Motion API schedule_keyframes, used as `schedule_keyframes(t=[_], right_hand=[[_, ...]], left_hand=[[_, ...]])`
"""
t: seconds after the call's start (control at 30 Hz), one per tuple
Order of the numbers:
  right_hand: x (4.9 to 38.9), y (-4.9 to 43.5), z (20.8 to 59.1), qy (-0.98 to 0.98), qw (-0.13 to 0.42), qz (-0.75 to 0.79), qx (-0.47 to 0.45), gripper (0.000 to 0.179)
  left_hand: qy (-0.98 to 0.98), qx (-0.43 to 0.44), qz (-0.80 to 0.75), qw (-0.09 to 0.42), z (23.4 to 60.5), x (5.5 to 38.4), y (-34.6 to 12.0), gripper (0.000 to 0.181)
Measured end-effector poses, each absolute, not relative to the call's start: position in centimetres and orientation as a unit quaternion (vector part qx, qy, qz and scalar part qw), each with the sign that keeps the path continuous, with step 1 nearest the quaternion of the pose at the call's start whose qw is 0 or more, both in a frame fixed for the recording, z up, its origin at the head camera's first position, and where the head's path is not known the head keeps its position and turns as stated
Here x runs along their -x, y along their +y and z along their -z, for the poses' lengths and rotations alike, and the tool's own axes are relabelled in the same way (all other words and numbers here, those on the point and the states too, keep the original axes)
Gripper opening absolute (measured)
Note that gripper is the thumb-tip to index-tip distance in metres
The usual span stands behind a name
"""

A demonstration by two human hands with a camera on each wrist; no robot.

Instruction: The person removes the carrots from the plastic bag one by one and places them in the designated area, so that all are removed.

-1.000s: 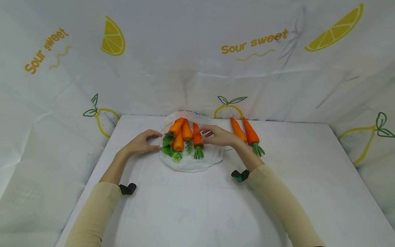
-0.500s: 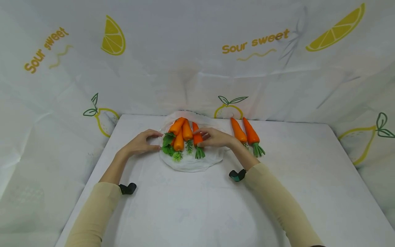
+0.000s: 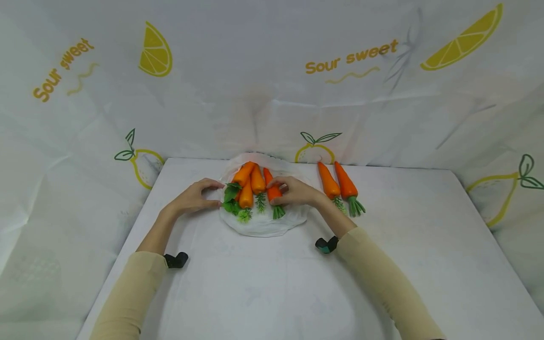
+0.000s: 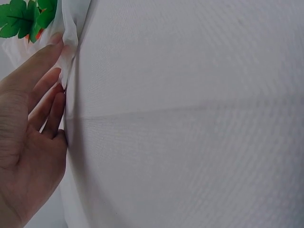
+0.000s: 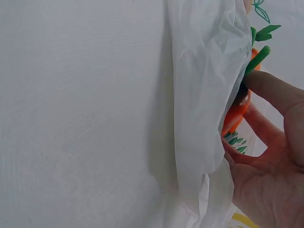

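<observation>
A white plastic bag (image 3: 259,229) lies spread at the back middle of the table, with several orange carrots (image 3: 245,194) on it, their green tops toward me. My left hand (image 3: 193,196) is at the bag's left edge, thumb and fingers apart, fingertips touching the thin plastic; in the left wrist view the bag's edge (image 4: 70,28) meets them beside green leaves (image 4: 19,19). With thumb and fingers my right hand (image 3: 297,191) grips the rightmost carrot on the bag, a redder one (image 3: 274,192). In the right wrist view the bag partly hides that carrot (image 5: 237,111).
Two more carrots, one with a feathery top (image 3: 328,182) and one with thick green stems (image 3: 346,182), lie right of the bag. A white cloth with lemon prints (image 3: 255,94) hangs behind the white table (image 3: 263,283).
My right hand has come down onto the redder carrot and taken hold of it. The carrot's green top has swung slightly right. My left hand has stayed put.
</observation>
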State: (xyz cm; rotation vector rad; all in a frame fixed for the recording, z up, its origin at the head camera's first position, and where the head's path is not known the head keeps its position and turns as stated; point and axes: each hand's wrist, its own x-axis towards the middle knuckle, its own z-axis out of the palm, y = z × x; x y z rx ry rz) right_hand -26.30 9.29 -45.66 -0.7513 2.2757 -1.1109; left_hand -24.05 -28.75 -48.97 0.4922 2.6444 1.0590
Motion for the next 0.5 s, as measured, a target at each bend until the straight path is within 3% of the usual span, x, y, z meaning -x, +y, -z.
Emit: schedule_keyframes(t=[0.5], right_hand=[[25.64,9.26,45.23,0.826,0.263,0.417,0.273,0.048]], left_hand=[[0.907,-0.167,-0.365,0.124,48.99,24.06,-28.65,0.059]])
